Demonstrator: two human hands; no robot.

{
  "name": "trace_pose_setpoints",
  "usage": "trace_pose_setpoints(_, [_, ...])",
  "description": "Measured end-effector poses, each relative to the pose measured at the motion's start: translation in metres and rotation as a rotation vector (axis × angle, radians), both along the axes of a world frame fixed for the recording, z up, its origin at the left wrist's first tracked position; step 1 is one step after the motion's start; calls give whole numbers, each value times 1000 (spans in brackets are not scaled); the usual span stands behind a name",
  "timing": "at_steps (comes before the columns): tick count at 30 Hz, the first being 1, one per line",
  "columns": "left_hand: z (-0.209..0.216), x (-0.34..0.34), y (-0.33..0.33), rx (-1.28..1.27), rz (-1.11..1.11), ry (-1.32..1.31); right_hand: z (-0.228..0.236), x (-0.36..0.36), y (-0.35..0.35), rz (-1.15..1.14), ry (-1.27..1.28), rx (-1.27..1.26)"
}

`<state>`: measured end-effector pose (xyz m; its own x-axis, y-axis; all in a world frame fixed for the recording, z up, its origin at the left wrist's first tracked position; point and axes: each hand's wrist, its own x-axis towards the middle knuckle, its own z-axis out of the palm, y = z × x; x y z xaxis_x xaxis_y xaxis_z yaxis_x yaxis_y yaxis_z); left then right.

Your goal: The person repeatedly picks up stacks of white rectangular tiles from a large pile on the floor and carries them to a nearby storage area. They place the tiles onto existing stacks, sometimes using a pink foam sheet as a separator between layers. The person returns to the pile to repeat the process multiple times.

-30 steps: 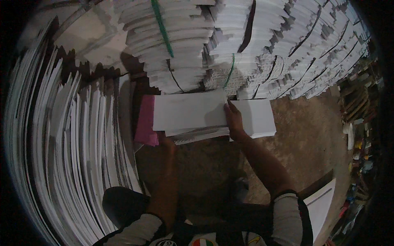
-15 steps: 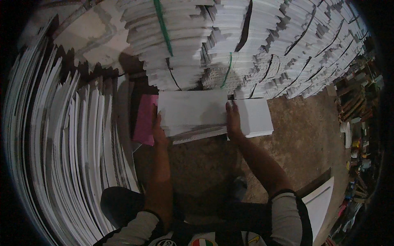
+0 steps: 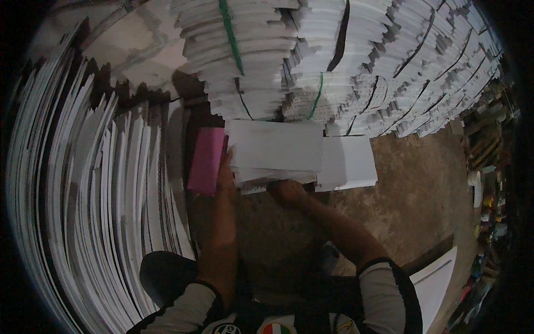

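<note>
A stack of white rectangular boards or sheets [image 3: 275, 146] lies in front of me, its lower layers jutting unevenly from the near side. Against its left end rests my left hand [image 3: 227, 167], fingers stretched along the edge, beside a pink block-like piece [image 3: 207, 158]. My right hand [image 3: 288, 193] is curled at the stack's near edge. Its fingers are bent and dark, and whatever they may hold is hidden. A second white stack [image 3: 347, 161] adjoins the first on the right.
Tall strapped bundles of white sheets [image 3: 245, 50] rise at the far side. Long white panels [image 3: 111, 211] stand on edge along the left. Brown floor [image 3: 411, 189] shows at the right, with a white panel [image 3: 436, 281] near my right arm and clutter [image 3: 489, 206] beyond.
My right hand has left the stack's right end and come round to its near edge, fingers now curled. The left hand stays at the left end. The whole view has shifted slightly.
</note>
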<state>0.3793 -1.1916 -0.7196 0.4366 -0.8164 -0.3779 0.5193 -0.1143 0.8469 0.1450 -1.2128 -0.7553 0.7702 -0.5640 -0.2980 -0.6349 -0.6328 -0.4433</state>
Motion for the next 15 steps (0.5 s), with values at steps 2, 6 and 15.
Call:
trace_pose_setpoints(2, [-15,24,5,-30,-44,-221,-1,11,19,-45,-127,-75])
trace_pose_setpoints(6, [-7,18,8,-151,-69,-180,46,9,26,239,-178,-329])
trace_pose_setpoints(15, [-40,19,17,-200,-113,-300,93,47,-39,122,-434,-761])
